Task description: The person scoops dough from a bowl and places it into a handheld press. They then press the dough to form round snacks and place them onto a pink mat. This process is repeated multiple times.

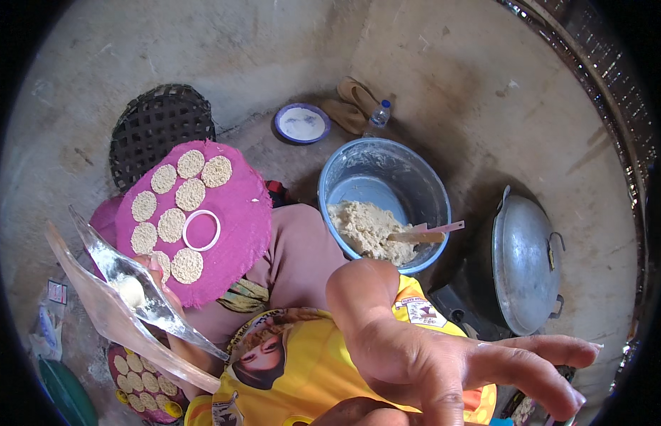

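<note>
My left hand (165, 282) grips a flour-dusted flat panel (109, 255) from its far side, with a pale dough ball (129, 292) on it. A second, paler panel (91, 303) stands close beside it, nearer the camera. Beyond that hand is a round pink cloth-covered surface (240, 213) holding several flat textured dough discs (190, 194) and a white ring (217, 234). Raised close to the camera at the lower right, my right hand (447, 357) has its fingers spread and holds nothing. Above it, a blue basin (442, 186) contains sticky dough (370, 229) and two utensils.
A bowl of white powder (303, 123), sandals (357, 96) and a water bottle (379, 116) are near the wall. A large lidded metal pot (525, 266) stands at right. A black woven basket (160, 125) leans at upper left. More discs lie on another pink surface (173, 391) at lower left.
</note>
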The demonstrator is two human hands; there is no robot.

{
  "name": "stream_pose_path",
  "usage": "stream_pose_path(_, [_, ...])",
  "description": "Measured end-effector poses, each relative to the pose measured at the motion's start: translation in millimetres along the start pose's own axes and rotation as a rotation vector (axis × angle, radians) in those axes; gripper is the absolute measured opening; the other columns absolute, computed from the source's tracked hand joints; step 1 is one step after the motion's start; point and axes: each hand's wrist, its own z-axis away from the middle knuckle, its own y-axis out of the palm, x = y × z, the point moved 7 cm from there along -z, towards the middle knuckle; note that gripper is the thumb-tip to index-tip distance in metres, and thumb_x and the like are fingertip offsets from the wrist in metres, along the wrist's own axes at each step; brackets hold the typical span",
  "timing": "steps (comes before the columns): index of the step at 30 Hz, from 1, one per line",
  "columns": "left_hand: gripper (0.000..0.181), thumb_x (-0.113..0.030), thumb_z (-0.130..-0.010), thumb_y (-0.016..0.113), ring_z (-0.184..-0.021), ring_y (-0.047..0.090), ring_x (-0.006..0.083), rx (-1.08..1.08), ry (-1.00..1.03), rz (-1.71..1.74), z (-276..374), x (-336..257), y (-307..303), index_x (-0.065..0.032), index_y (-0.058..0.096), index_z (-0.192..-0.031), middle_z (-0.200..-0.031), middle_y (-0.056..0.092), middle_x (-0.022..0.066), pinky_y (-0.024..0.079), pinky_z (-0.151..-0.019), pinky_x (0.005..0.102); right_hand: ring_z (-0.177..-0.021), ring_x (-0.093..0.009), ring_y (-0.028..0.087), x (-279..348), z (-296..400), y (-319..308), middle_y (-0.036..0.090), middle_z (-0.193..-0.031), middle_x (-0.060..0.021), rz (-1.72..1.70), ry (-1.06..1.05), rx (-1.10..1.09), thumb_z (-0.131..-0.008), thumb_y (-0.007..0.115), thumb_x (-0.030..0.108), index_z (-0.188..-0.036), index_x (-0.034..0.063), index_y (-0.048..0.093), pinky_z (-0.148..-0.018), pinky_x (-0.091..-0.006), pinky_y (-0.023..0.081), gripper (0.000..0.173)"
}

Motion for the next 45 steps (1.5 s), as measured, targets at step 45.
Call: stream_pose_path(45, [0.025, -0.017, -0.064, 0.066, -0.083, 0.054, 0.0271, -1.008, -0.340, -0.324, 221, -68, -115, -0.0045, 0.058, -0.084, -0.083, 0.055, 0.0092, 0.038, -0.089, 0.0432, -0.097, -0.017, 0.056, -12, 8, -13, 0.041, -0.127, -0.0090, -0.064, -0.048, -0.111, -0.077, 0.054, -0.008, -0.134, 0.0135, 0.033, -0.066, -0.0253, 0.060, 0.064])
